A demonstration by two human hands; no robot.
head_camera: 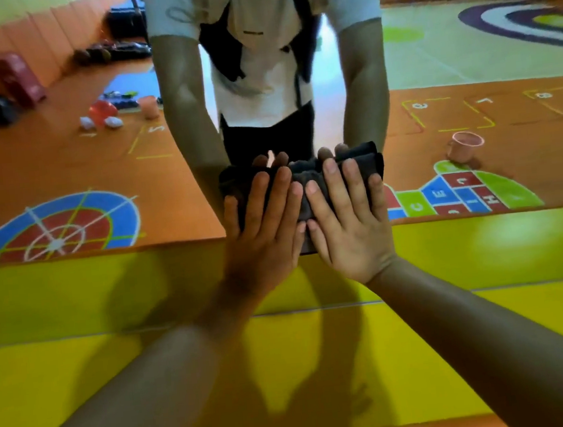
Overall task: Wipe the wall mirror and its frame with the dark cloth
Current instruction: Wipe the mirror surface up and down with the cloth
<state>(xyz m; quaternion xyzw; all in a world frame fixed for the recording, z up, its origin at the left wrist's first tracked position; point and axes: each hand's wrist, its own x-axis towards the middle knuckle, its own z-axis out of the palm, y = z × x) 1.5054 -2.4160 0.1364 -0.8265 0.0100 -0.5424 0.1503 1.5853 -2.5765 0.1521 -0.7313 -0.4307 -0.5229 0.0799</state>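
Forearms (pixel 126 400) reach up from bottom of frame to centre. L hand (pixel 264 228) & R hand (pixel 350 224) lie side by side, fingers straight, flat on dark cloth (pixel 301 180), pressing it to wall mirror (pixel 169 203) at its lower edge. Yellow padded wall (pixel 75 302) sits below. Mirror reflects orange floor (pixel 27 162) w/ painted target (pixel 55 231) centre left, hopscotch (pixel 463 192) & pink cup (pixel 466 147) centre right.

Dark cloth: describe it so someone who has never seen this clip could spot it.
The wall mirror fills the upper half of the view, above yellow wall padding. At the middle of its lower edge, the left hand and right hand press flat, side by side, on the dark cloth. It is the only bunched dark grey fabric, showing between the two hands.
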